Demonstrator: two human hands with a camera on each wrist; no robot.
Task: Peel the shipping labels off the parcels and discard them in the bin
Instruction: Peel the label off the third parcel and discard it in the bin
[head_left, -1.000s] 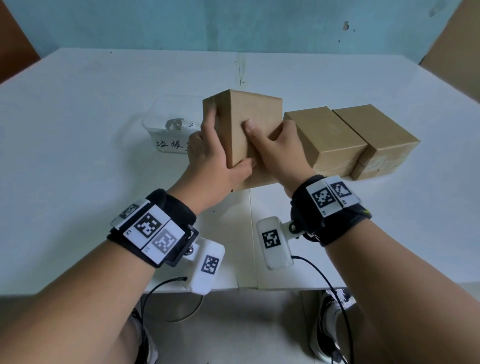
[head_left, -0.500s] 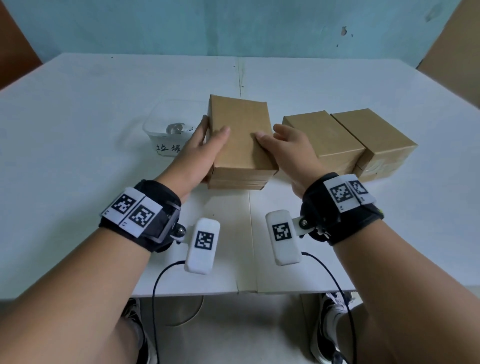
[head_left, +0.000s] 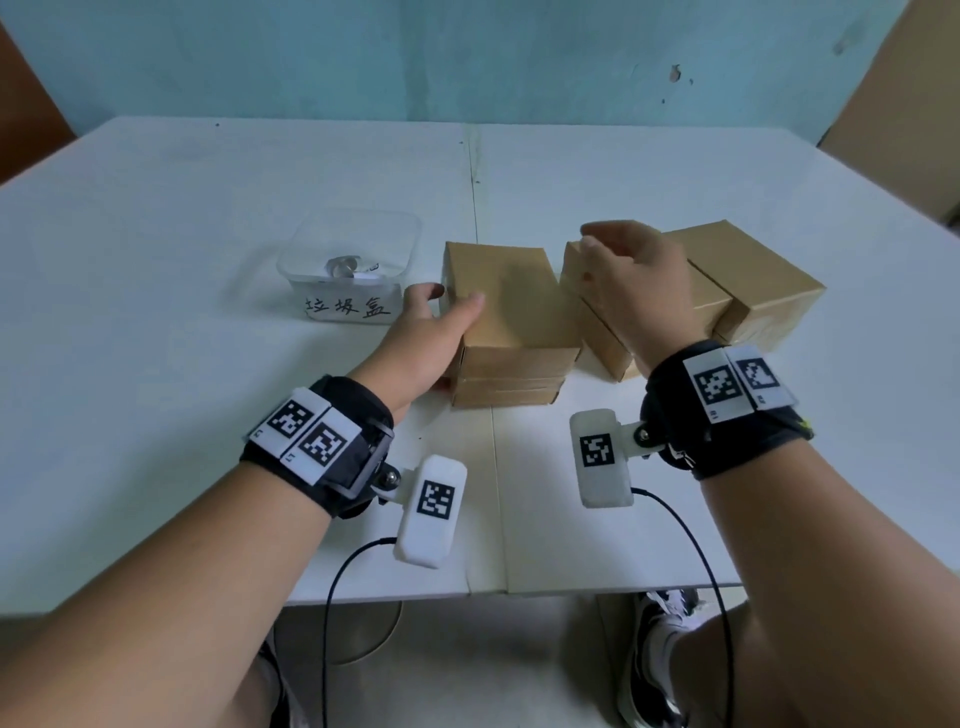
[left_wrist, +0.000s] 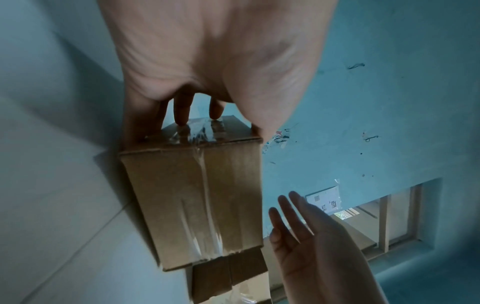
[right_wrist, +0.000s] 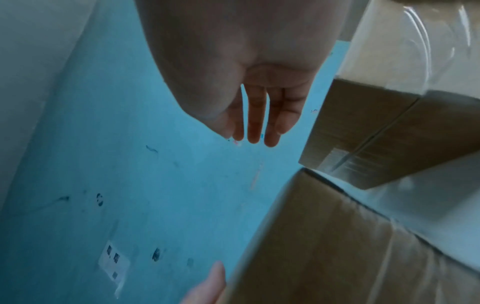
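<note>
Far left on the table (head_left: 156, 364): clear bin (head_left: 350, 270) with crumpled labels (head_left: 345, 266) inside. Just right of it, left hand (head_left: 426, 343) grips the left side of the nearest box (head_left: 511, 306), thumb on top, fingers (left_wrist: 182, 111) on its taped far end. Right hand (head_left: 636, 291) hovers over the middle box (head_left: 602, 332), fingers relaxed and apart, holding nothing. Third box (head_left: 753, 280) touches the middle one, far right.
</note>
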